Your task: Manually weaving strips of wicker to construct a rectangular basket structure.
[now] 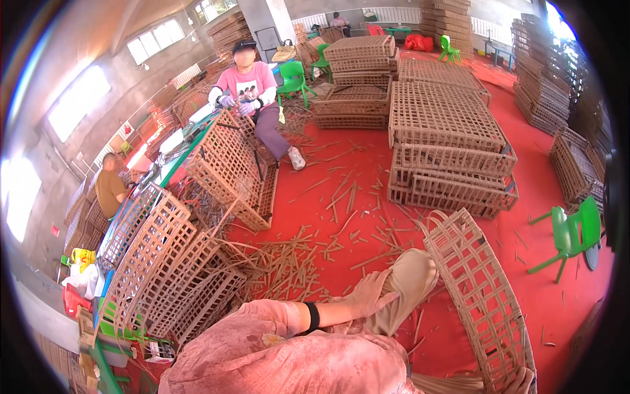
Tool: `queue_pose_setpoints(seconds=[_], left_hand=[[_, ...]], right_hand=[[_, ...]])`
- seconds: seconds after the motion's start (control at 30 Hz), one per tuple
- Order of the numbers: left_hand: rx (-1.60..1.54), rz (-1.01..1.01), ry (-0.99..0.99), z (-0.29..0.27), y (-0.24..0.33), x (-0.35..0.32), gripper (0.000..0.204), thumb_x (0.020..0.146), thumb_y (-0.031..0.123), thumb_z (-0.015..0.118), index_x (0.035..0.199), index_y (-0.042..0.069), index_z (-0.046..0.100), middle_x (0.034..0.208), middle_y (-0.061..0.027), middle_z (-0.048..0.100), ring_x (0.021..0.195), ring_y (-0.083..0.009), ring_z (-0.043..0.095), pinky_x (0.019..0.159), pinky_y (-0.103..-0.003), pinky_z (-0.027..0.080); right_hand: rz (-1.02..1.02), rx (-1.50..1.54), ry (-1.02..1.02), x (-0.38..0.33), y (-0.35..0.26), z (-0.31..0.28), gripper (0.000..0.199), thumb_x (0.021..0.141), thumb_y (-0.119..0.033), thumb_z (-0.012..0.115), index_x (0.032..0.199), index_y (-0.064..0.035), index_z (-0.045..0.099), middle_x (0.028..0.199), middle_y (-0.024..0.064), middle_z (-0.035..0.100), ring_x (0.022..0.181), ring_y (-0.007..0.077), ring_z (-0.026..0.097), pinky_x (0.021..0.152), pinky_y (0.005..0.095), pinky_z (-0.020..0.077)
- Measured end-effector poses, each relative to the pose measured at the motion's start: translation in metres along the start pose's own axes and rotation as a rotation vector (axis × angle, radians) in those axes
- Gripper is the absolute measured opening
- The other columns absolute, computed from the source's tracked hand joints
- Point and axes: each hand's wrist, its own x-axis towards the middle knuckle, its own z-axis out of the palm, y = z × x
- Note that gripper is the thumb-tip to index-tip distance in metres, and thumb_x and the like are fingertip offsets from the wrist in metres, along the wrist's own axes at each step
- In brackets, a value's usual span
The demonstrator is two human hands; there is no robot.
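Two bare hands show low down. At 5 o'clock the left hand lies on a bent knee in tan cloth, with nothing seen in it. Lower, between 4 and 5 o'clock, the right hand is curled on the near end of one long woven piece. That piece lies at 4 o'clock, full of square holes, with a few loose ends bending off its far tip.

Biggest is one flat red floor. On it, at 2 o'clock, sits a big stack of at least three boxy brown baskets, criss-crossed like a net. At 8 o'clock, at least three leaning baskets have the same square holes. One tilted basket stands at 10 o'clock.

Two workers are close by: one in a soft pink shirt sits at 11 o'clock, one in a brown shirt is at 9 o'clock. At least four green chairs are around; the nearest green chair, smooth and shiny, is at 3 o'clock. One black band circles the left forearm at 6 o'clock. Smallest are flat, thin strips at 7 o'clock, too many to count.
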Motion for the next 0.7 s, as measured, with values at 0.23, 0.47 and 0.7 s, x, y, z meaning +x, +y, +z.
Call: queue_pose_setpoints(seconds=[0.23, 0.47, 0.7], left_hand=[[0.022, 0.013, 0.005, 0.001, -0.001, 0.001, 0.079, 0.094, 0.057, 0.054, 0.145, -0.001, 0.036, 0.126, -0.0261, 0.053, 0.118, -0.0423, 0.052, 0.103, -0.049, 0.041], [0.013, 0.02, 0.033, 0.0, -0.004, -0.006, 0.079, 0.094, 0.057, 0.054, 0.146, 0.0, 0.035, 0.125, -0.0264, 0.053, 0.118, -0.0421, 0.053, 0.102, -0.05, 0.041], [-0.003, 0.047, -0.029, 0.005, 0.003, -0.003, 0.081, 0.092, 0.053, 0.059, 0.143, -0.006, 0.037, 0.126, -0.0301, 0.053, 0.118, -0.0444, 0.051, 0.103, -0.05, 0.041]], right_hand=[[0.06, 0.012, -0.018, 0.001, -0.009, -0.004, 0.027, 0.093, -0.031, 0.068, 0.091, -0.005, 0.076, 0.088, 0.0109, 0.073, 0.08, 0.0265, 0.066, 0.074, 0.0371, 0.0533], [0.056, 0.014, -0.042, 0.0, -0.012, -0.004, 0.023, 0.094, -0.027, 0.066, 0.09, -0.0064, 0.076, 0.088, 0.0108, 0.072, 0.08, 0.0254, 0.066, 0.074, 0.0358, 0.0531], [-0.02, 0.095, 0.006, -0.01, 0.051, 0.007, 0.02, 0.097, -0.017, 0.056, 0.097, 0.0005, 0.066, 0.086, 0.0106, 0.061, 0.079, 0.0206, 0.056, 0.073, 0.0329, 0.0465]])
